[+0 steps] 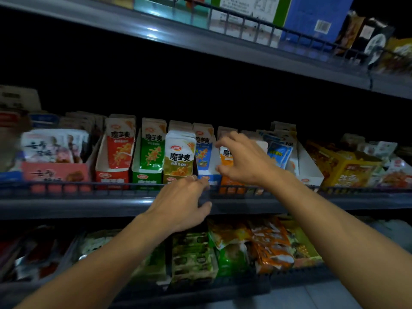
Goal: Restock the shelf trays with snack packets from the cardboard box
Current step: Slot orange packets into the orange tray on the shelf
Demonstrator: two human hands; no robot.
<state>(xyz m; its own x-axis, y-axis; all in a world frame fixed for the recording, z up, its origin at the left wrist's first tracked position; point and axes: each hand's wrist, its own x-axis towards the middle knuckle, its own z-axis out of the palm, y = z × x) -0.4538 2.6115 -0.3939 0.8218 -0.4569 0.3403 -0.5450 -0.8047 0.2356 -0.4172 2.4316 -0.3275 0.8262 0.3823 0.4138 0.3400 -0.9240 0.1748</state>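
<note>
Narrow display trays of snack packets stand side by side on the middle shelf: red (112, 175), green (146, 175), yellow, blue and orange. The yellow packets (179, 157) stand tallest at the front. My right hand (243, 159) hovers in front of the orange packets (226, 153), fingers spread and curved, thumb low by the tray edge; I cannot see a packet held in it. My left hand (182, 201) rests on the black wire rail (89, 187) below the yellow tray, thumb on the shelf edge. The cardboard box is out of view.
A pink tray of packets (55, 172) sits at the left and a yellow carton (347, 168) at the right. The upper shelf (200, 39) holds large boxes behind a rail. The lower shelf carries loose green and orange bags (267, 244).
</note>
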